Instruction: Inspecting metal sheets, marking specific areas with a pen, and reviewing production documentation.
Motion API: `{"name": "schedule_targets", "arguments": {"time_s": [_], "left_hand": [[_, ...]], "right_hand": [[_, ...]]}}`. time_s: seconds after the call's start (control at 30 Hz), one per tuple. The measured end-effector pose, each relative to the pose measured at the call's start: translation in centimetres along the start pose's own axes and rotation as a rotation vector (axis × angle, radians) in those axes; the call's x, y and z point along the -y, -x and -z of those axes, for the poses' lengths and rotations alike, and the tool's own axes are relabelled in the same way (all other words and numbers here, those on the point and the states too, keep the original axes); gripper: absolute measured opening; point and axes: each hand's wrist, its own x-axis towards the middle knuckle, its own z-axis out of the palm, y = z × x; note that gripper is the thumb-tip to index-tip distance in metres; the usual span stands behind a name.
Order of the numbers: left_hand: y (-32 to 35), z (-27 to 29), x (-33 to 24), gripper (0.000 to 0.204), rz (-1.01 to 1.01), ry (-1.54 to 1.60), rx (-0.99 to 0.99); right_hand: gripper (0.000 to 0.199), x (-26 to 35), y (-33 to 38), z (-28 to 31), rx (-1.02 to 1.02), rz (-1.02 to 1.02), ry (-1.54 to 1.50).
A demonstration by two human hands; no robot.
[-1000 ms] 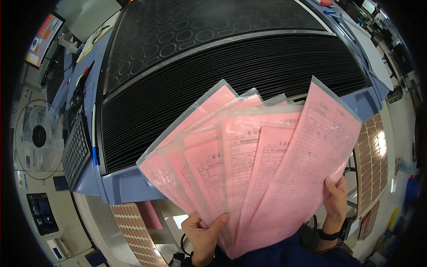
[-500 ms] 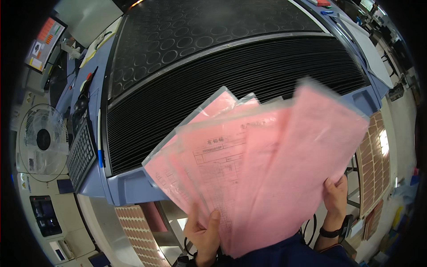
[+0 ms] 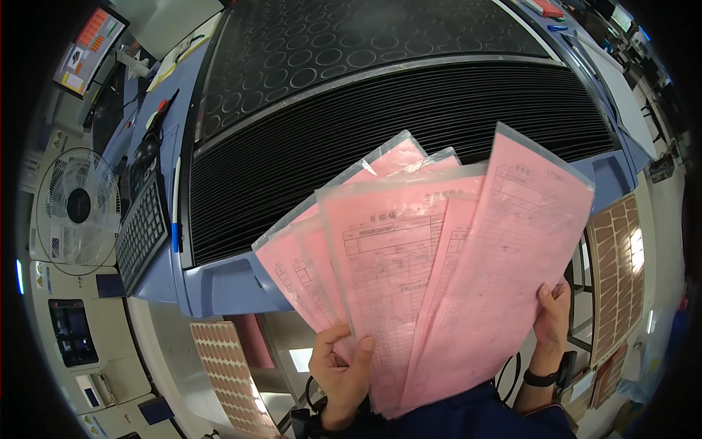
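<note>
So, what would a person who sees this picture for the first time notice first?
First, the fan of pink forms in clear sleeves, spread wide in the middle of the view. The left hand pinches it at the bottom, and the right hand supports its right edge. Behind it lies a big black ribbed machine bed with a blue frame, and a white fan stands at the far left.

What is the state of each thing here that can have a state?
pink sheets in clear sleeves: fanned out, held up
left hand: gripping the fan at its bottom, thumb on front
right hand: holding the fan's right edge
table fan: blades cannot be told as turning or still
monitor: lit
keyboard: untouched
</note>
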Motion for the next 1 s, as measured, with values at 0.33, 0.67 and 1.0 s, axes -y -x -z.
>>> {"name": "schedule_targets", "arguments": {"time_s": [0.33,0.67,1.0], "left_hand": [[-1.1,-0.2,-0.7,0.011,-0.243,0.093,-0.004],[-2.8,4.6,-5.6,0.014,-0.400,-0.485,-0.278],[-3.9,8.4,-14.8,0.021,-0.510,0.198,-0.430]], "right_hand": [[0.050,0.2,1.0,-4.0,0.308,-0.234,-0.026],[0.043,2.9,1.9,-5.0,0.340,-0.183,0.139],[0.035,5.4,0.0,-8.2,0.343,-0.096,0.122]]}}
